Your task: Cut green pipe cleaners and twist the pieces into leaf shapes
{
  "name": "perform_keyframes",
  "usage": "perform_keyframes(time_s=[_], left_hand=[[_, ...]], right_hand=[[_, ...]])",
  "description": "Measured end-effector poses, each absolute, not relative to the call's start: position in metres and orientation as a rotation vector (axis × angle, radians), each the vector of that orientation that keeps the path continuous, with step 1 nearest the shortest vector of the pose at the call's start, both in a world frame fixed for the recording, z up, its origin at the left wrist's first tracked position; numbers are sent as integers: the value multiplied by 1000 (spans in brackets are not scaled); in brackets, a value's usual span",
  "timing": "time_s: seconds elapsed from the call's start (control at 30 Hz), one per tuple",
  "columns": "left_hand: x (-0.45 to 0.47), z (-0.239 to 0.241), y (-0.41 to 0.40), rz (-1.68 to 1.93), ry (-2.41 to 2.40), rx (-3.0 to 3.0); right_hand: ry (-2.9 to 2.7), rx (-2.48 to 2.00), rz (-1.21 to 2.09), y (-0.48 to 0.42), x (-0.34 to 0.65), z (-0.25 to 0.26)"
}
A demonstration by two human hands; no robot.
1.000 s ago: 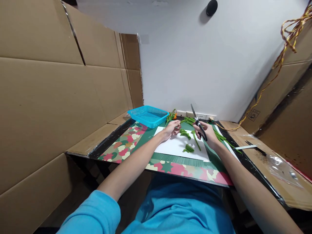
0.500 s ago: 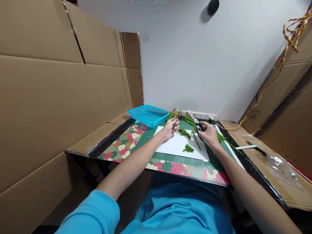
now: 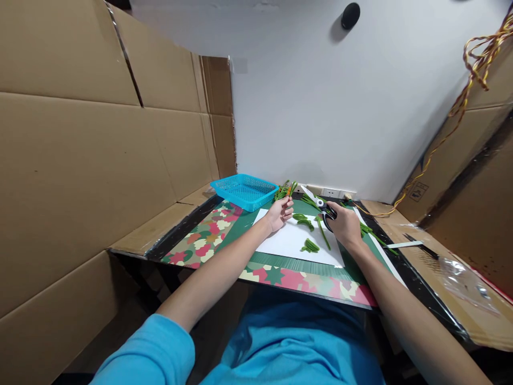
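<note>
My left hand (image 3: pixel 280 213) is closed round a small bunch of green stems (image 3: pixel 294 187), whose upper ends stick out above the fingers. Something small and orange shows at the fingertips, too small to name. In my right hand (image 3: pixel 344 223) is a pair of scissors (image 3: pixel 320 203) with black handles. Its pale blades point up and left toward the stems, apart from them. On the white sheet (image 3: pixel 280 243) between and below my hands lie cut green pieces (image 3: pixel 310 246), more curved pieces (image 3: pixel 303 221) and a single longer stem (image 3: pixel 323 233).
A blue plastic basket (image 3: pixel 245 199) stands at the back left of the table. Long green stems (image 3: pixel 371 233) lie right of my right hand. Farther right are a dark pointed tool (image 3: pixel 428 248) and a clear plastic bag (image 3: pixel 467 286). Cardboard walls (image 3: pixel 100 171) flank the table.
My right hand has shifted slightly left with the scissors, and the blades tilt more toward the stems in my left hand. The left hand has hardly moved.
</note>
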State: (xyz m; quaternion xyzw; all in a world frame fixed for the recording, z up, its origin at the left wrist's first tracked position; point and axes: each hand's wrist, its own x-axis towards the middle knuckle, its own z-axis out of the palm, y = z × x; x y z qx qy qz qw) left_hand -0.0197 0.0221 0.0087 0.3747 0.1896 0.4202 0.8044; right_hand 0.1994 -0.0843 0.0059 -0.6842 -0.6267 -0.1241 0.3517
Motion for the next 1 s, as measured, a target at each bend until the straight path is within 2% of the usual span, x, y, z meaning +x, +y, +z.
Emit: perform_keyframes(time_s=[0.63, 1.0], left_hand=[[-16, 4, 22, 852, 411, 861], [-14, 2, 23, 837, 416, 896]], right_hand=[[-1624, -1777, -408, -87, 197, 7], [-1586, -1797, -234, -85, 198, 9]])
